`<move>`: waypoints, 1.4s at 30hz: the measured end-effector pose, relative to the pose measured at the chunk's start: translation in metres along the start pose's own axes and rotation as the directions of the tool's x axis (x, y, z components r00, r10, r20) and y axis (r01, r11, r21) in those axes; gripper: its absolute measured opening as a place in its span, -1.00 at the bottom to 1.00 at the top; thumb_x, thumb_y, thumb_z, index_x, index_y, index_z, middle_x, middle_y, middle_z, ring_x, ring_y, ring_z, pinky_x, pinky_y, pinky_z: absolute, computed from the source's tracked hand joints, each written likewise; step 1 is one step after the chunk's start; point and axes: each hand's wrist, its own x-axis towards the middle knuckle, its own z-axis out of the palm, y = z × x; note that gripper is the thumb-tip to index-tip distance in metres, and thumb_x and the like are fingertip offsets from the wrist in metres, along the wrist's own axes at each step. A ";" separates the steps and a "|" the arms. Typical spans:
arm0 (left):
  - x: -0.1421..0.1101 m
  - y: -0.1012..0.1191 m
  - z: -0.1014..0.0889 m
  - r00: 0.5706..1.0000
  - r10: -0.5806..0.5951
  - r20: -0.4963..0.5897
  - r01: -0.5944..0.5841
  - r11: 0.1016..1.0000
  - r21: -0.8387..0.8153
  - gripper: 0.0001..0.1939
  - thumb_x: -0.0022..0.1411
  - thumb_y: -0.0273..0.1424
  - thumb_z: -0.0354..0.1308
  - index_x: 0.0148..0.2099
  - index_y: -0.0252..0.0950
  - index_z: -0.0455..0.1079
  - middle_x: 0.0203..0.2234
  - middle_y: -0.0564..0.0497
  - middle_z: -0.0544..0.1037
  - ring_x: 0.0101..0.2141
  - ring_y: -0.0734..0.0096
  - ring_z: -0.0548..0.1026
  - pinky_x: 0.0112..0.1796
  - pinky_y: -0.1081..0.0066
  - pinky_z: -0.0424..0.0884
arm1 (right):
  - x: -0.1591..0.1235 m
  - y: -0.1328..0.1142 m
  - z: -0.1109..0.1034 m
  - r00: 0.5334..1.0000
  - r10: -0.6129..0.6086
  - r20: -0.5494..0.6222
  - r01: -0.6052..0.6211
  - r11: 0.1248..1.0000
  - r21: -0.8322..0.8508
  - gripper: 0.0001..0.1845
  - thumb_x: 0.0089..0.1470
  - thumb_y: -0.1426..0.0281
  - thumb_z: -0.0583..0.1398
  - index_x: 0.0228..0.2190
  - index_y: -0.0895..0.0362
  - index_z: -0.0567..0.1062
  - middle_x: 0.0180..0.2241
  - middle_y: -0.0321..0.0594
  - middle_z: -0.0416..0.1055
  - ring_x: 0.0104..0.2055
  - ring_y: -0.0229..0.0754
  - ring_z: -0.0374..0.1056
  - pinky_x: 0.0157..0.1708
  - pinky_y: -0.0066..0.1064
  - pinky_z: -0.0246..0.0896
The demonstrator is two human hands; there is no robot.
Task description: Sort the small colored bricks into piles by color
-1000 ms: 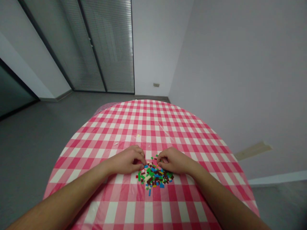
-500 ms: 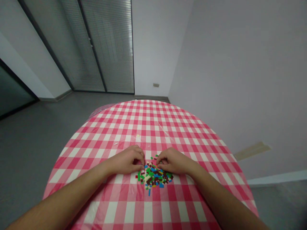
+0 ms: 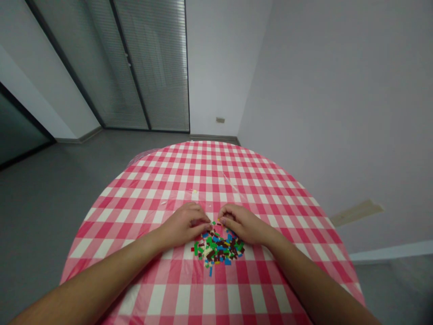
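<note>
A pile of small toy building bricks (image 3: 219,249) in green, blue, brown, yellow, cream and red lies on the tablecloth in front of me. My left hand (image 3: 187,224) is at the pile's upper left edge, thumb and fingers drawn together in a pinch. Whatever is between those fingertips is too small to make out. Across from it, my right hand (image 3: 244,224) curls at the upper right edge, thumb against the fingers. A tiny yellow bit shows by its fingertips; whether it is held I cannot tell. One green brick (image 3: 214,223) lies between the two hands.
A red-and-white checked tablecloth (image 3: 216,298) covers the round table. Small pale scraps (image 3: 194,191) lie beyond the hands. A wall (image 3: 338,113) stands close on the right, and a glass partition with blinds (image 3: 158,67) is at the back left.
Both hands have moved slightly away from me, to the far edge of the pile. My left hand has also shifted right, bringing its fingertips nearer my right hand.
</note>
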 end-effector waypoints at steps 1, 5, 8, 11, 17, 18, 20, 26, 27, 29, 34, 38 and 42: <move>0.000 0.002 0.001 0.999 0.000 -0.035 0.000 1.000 -0.003 -0.90 0.32 -0.35 0.20 -0.22 -0.22 0.53 -0.37 0.01 0.56 -0.28 0.34 0.45 -0.20 0.30 0.36 | 0.000 -0.001 0.002 1.000 -0.006 -0.011 0.006 1.000 0.025 -0.91 0.18 0.43 0.14 -0.31 0.16 0.46 -0.40 -0.25 0.41 -0.42 -0.27 0.25 -0.42 -0.46 0.14; -0.001 0.007 0.007 0.992 0.032 -0.120 -0.033 0.999 -0.003 -0.88 0.34 -0.35 0.18 -0.23 -0.22 0.52 -0.41 0.01 0.53 -0.32 0.35 0.44 -0.24 0.31 0.34 | 0.001 -0.002 0.012 0.999 -0.024 -0.028 0.029 0.981 0.191 -0.90 0.16 0.37 0.19 -0.34 0.15 0.48 -0.44 -0.26 0.44 -0.43 -0.27 0.32 -0.41 -0.45 0.20; -0.001 0.008 0.009 0.989 0.054 -0.141 -0.054 0.999 0.005 -0.87 0.34 -0.36 0.17 -0.26 -0.23 0.52 -0.44 0.03 0.53 -0.34 0.37 0.43 -0.25 0.32 0.34 | 0.001 -0.001 0.018 0.998 0.001 -0.055 0.014 0.962 0.271 -0.89 0.12 0.35 0.23 -0.36 0.15 0.49 -0.50 -0.29 0.42 -0.46 -0.28 0.32 -0.44 -0.46 0.20; 0.000 0.007 0.010 0.986 0.068 -0.153 -0.066 0.998 0.022 -0.89 0.32 -0.40 0.19 -0.27 -0.25 0.52 -0.44 0.03 0.53 -0.34 0.36 0.44 -0.25 0.32 0.33 | 0.001 0.000 0.021 0.994 0.008 -0.110 0.029 0.943 0.332 -0.89 0.06 0.38 0.27 -0.37 0.14 0.44 -0.50 -0.32 0.39 -0.47 -0.29 0.30 -0.46 -0.47 0.19; -0.001 0.005 0.012 0.980 0.048 -0.191 -0.042 0.999 0.033 -0.93 0.29 -0.45 0.20 -0.22 -0.26 0.53 -0.40 0.01 0.51 -0.32 0.35 0.44 -0.25 0.33 0.34 | 0.001 0.002 0.022 0.989 -0.015 -0.146 0.069 0.924 0.375 -0.87 0.07 0.40 0.26 -0.36 0.11 0.38 -0.46 -0.33 0.36 -0.46 -0.30 0.27 -0.46 -0.46 0.18; -0.001 0.005 0.012 0.979 0.051 -0.198 -0.045 0.998 0.032 -0.92 0.29 -0.45 0.20 -0.21 -0.26 0.53 -0.39 0.01 0.51 -0.31 0.36 0.44 -0.25 0.33 0.35 | 0.001 0.003 0.022 0.989 -0.018 -0.144 0.071 0.925 0.374 -0.87 0.08 0.39 0.26 -0.36 0.11 0.38 -0.45 -0.32 0.36 -0.45 -0.29 0.27 -0.46 -0.46 0.17; -0.001 0.006 0.012 0.977 0.071 -0.202 -0.066 0.997 0.029 -0.92 0.29 -0.46 0.20 -0.20 -0.26 0.53 -0.39 0.01 0.51 -0.31 0.36 0.44 -0.24 0.34 0.35 | 0.001 0.004 0.022 0.989 -0.021 -0.143 0.074 0.925 0.374 -0.87 0.09 0.40 0.26 -0.35 0.10 0.37 -0.43 -0.31 0.36 -0.43 -0.28 0.28 -0.45 -0.45 0.18; -0.001 0.007 0.011 0.975 0.098 -0.198 -0.093 0.995 0.038 -0.91 0.27 -0.51 0.20 -0.21 -0.27 0.53 -0.40 0.02 0.52 -0.32 0.37 0.44 -0.25 0.34 0.34 | 0.001 0.007 0.024 0.989 -0.041 -0.142 0.093 0.919 0.384 -0.89 0.11 0.45 0.23 -0.33 0.09 0.36 -0.43 -0.33 0.35 -0.44 -0.29 0.26 -0.44 -0.44 0.17; -0.001 0.007 0.011 0.976 0.095 -0.196 -0.088 0.995 0.039 -0.91 0.27 -0.50 0.20 -0.22 -0.27 0.53 -0.40 0.01 0.52 -0.32 0.37 0.44 -0.25 0.34 0.33 | 0.001 0.007 0.024 0.989 -0.041 -0.143 0.094 0.917 0.387 -0.89 0.11 0.45 0.23 -0.33 0.09 0.36 -0.44 -0.34 0.34 -0.44 -0.30 0.25 -0.45 -0.45 0.16; 0.000 0.006 0.011 0.978 0.090 -0.189 -0.083 0.996 0.045 -0.92 0.28 -0.48 0.20 -0.22 -0.27 0.53 -0.41 0.02 0.52 -0.32 0.36 0.44 -0.25 0.33 0.33 | 0.001 0.007 0.025 0.988 -0.040 -0.147 0.096 0.913 0.396 -0.89 0.12 0.44 0.22 -0.33 0.09 0.35 -0.45 -0.35 0.32 -0.45 -0.31 0.24 -0.46 -0.46 0.14; 0.000 0.006 0.010 0.983 0.093 -0.159 -0.086 0.995 0.050 -0.90 0.32 -0.43 0.17 -0.23 -0.25 0.53 -0.42 0.02 0.53 -0.33 0.36 0.43 -0.25 0.32 0.31 | 0.001 0.006 0.025 0.990 -0.036 -0.135 0.089 0.906 0.414 -0.88 0.14 0.42 0.22 -0.32 0.09 0.33 -0.46 -0.37 0.30 -0.47 -0.31 0.23 -0.48 -0.46 0.13; 0.000 0.005 0.010 0.986 0.091 -0.139 -0.086 0.995 0.047 -0.88 0.34 -0.41 0.17 -0.23 -0.25 0.53 -0.42 0.03 0.54 -0.32 0.36 0.43 -0.24 0.33 0.30 | 0.000 0.005 0.025 0.991 -0.027 -0.134 0.080 0.910 0.408 -0.88 0.13 0.42 0.22 -0.34 0.09 0.33 -0.47 -0.37 0.30 -0.48 -0.31 0.23 -0.49 -0.47 0.12; 0.000 0.002 0.011 0.988 0.093 -0.124 -0.089 0.995 0.045 -0.88 0.35 -0.40 0.16 -0.23 -0.25 0.52 -0.42 0.03 0.54 -0.32 0.36 0.43 -0.24 0.33 0.29 | 0.000 0.004 0.024 0.993 -0.008 -0.122 0.057 0.913 0.405 -0.88 0.13 0.42 0.22 -0.34 0.09 0.33 -0.47 -0.36 0.31 -0.48 -0.30 0.25 -0.49 -0.46 0.14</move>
